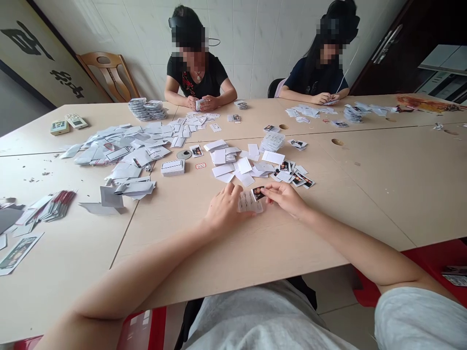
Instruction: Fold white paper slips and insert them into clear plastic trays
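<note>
My left hand [224, 210] holds a clear plastic sleeve [248, 202] just above the pale wooden table [255, 243]. My right hand [286, 197] pinches a small photo card [258, 193] at the sleeve's upper edge; both hands meet over it. Just beyond my hands lies a spread of white cards and photo cards [255, 167], some face up, some face down.
Two other people sit across the table, each handling small cards [200, 103] [330, 101]. A big heap of white paper pieces [124, 146] covers the left middle. Card stacks [148, 109], two remotes [67, 124], a tape roll [184, 154] and table holes [337, 142] are around.
</note>
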Demonstrator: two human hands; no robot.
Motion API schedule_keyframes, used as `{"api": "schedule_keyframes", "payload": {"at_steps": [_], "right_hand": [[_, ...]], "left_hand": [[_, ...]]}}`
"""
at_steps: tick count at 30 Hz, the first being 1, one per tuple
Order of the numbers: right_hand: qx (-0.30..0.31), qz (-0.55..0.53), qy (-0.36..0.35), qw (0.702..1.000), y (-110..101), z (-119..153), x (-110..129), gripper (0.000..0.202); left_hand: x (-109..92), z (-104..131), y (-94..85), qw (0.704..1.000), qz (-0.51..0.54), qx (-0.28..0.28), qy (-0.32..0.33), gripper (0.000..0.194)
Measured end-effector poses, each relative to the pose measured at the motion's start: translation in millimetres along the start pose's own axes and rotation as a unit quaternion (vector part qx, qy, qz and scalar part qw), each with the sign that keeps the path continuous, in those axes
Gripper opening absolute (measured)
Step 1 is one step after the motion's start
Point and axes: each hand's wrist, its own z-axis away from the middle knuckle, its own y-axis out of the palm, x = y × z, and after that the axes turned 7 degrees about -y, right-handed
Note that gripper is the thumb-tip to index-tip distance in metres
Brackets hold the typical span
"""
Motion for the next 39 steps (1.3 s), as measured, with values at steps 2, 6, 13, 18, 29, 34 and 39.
{"api": "schedule_keyframes", "payload": {"at_steps": [2,6,13,18,29,34,39], "right_hand": [[0.024,0.013,0.003,1.000,4.4,2.0,-1.6,0.035],[0.020,0.032,0.000,0.999,10.9,3.6,-9.2,0.033],[0.001,0.076,-0.042,0.996,11.7,4.1,-16.8,0.035],[-0.017,0.093,-0.035,0.995,10.9,5.2,-15.5,0.036],[-0.023,0.043,-0.031,0.998,8.9,3.3,-13.3,0.035],[-0.026,0.031,-0.031,0.999,7.5,0.9,-14.3,0.034],[-0.025,0.008,-0.019,0.999,6.7,0.2,-16.2,0.032]], "left_hand": [[-1.1,0.9,2.1,0.998,-0.014,-0.052,0.027,0.058],[-0.3,0.7,7.2,0.994,-0.025,-0.098,0.045,0.058],[1.2,-2.3,6.1,0.981,0.090,-0.169,0.035,0.062],[-3.4,-1.2,0.1,0.972,0.188,-0.139,-0.023,0.025],[1.3,-4.3,4.3,0.944,0.310,-0.112,-0.002,0.020],[-4.3,3.1,6.4,0.913,0.394,-0.051,0.096,0.014],[-4.4,3.0,9.4,0.866,0.493,-0.002,0.090,0.021]]}}
